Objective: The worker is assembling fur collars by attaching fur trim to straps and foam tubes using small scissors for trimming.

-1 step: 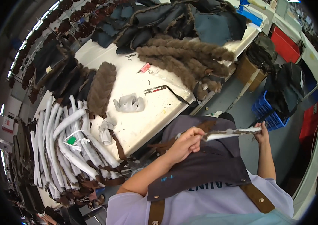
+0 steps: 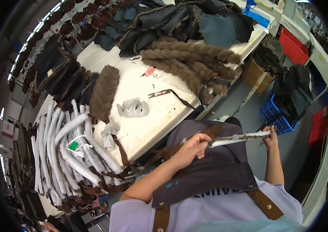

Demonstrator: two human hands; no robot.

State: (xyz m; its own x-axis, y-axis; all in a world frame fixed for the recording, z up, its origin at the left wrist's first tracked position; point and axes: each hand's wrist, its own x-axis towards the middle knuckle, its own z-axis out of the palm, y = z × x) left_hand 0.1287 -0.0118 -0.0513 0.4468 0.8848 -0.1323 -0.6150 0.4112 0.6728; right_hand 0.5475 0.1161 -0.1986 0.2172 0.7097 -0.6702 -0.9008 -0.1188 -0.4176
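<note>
White strip held straight between two hands, off the table

We see the white strip (image 2: 239,138) with its ragged brown edge in the air in front of the dark apron (image 2: 220,168), beyond the table's near edge. The left hand (image 2: 193,147) grasps one end, thumb against bent fingers; the right hand (image 2: 271,136) grips the other end. We judge that holding both ends apart keeps the strip straight and its brown edge in sight.

On the table (image 2: 160,116), the snips (image 2: 159,93) lie near the edge, their dark strap (image 2: 183,99) running toward it, perhaps so they come easily to hand. A red clip (image 2: 149,71) lies farther in. The white rolls (image 2: 78,165) at the left are tied together, which we think stops them from spreading.

For movement, we find the table edge slanting past the left hand's far side, while floor shows beneath the strip's right half. The blue basket (image 2: 268,112) appears just beyond the right hand; we cannot tell how much room separates them.
</note>
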